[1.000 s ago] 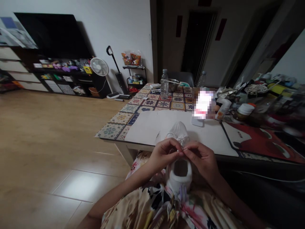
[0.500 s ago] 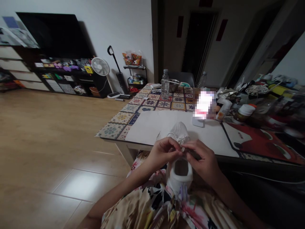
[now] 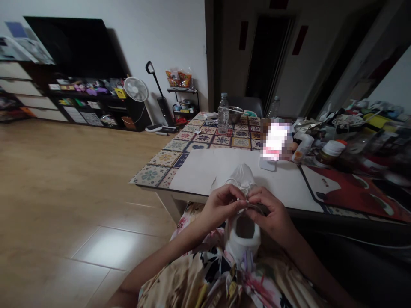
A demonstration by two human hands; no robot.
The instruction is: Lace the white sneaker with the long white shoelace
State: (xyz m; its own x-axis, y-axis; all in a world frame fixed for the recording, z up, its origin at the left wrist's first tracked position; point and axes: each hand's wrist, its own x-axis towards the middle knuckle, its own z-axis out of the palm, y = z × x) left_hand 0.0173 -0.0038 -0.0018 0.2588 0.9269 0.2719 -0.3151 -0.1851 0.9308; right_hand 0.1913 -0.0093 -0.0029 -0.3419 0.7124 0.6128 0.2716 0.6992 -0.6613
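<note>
A white lace-up shoe points away from me, its toe over the table edge and its heel on my lap. My left hand pinches the white shoelace above the tongue, thumb and index finger together. From the other side my right hand also pinches the lace, its fingertips nearly touching those of my left hand. A short stretch of lace shows by the right fingers. Both hands hide most of the knot area. The shoe's opening faces up toward me.
White paper covers the near part of the patterned table. A blurred bright screen stands behind the shoe. A plastic bottle and a metal bowl are farther back. Jars and a red mat lie right.
My right hand's fingers have curled in closer to the left fingertips, and a stretch of lace now shows beside them. The shoe stays in place.
</note>
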